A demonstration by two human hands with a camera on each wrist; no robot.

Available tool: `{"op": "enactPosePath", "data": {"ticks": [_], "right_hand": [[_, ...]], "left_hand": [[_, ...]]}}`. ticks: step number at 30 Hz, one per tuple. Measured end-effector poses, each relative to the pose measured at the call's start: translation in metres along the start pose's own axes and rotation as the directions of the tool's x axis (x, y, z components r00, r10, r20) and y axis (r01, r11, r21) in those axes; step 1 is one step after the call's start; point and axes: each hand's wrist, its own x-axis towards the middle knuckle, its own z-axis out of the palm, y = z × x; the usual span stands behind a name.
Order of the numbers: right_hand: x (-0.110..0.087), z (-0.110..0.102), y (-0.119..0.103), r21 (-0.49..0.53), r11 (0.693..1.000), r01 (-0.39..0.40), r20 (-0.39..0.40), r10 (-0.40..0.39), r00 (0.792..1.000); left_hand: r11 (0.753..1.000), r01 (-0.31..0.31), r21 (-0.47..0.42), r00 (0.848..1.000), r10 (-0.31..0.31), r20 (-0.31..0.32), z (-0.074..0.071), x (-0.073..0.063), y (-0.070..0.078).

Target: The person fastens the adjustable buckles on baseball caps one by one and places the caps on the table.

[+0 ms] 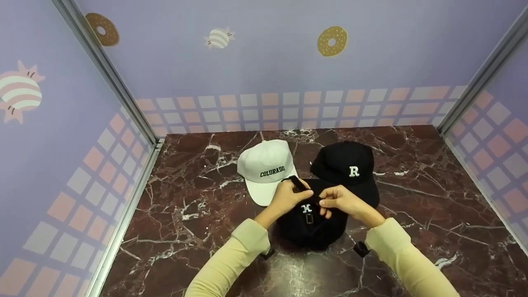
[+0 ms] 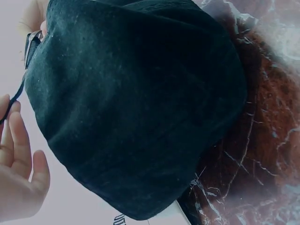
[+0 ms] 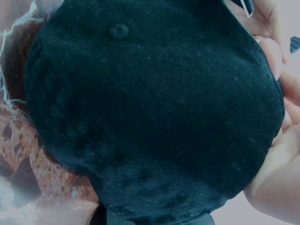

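A black cap (image 1: 311, 237) lies at the front middle, its inside facing up, with a white letter patch and a small label inside. My left hand (image 1: 287, 197) pinches the cap's black strap (image 1: 297, 184) between thumb and fingers; the strap also shows in the left wrist view beside the left hand (image 2: 21, 173). My right hand (image 1: 343, 201) pinches the cap's back edge, just right of the left hand. The right wrist view has the cap's dark crown (image 3: 154, 108) filling the middle, with the right hand (image 3: 279, 164) along its edge. The exact strap end is hidden.
A white cap (image 1: 266, 163) lettered COLORADO sits behind my left hand. Another black cap (image 1: 344, 161) with a white R sits behind my right hand. All rest on a dark red marble-patterned table (image 1: 198, 247), with patterned lilac walls (image 1: 268, 66) at the back and sides.
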Motion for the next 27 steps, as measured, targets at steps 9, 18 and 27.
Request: {"op": "enactPosePath", "data": {"ticks": [9,18,27], "right_hand": [[-0.003,-0.002,0.004,-0.065,0.998,-0.014,-0.021,0.012,1.0],[-0.006,-0.005,0.005,-0.172,0.985,-0.023,-0.007,0.023,1.0],[-0.005,0.01,-0.018,-0.264,0.965,0.003,-0.03,-0.011,0.999]], "left_hand": [[0.991,0.071,0.114,0.994,-0.06,-0.092,-0.005,0.0,-0.003],[0.985,0.052,0.163,0.996,-0.041,-0.076,-0.015,-0.002,-0.001],[0.977,-0.033,0.209,0.996,0.05,-0.075,-0.014,-0.006,0.011]]}}
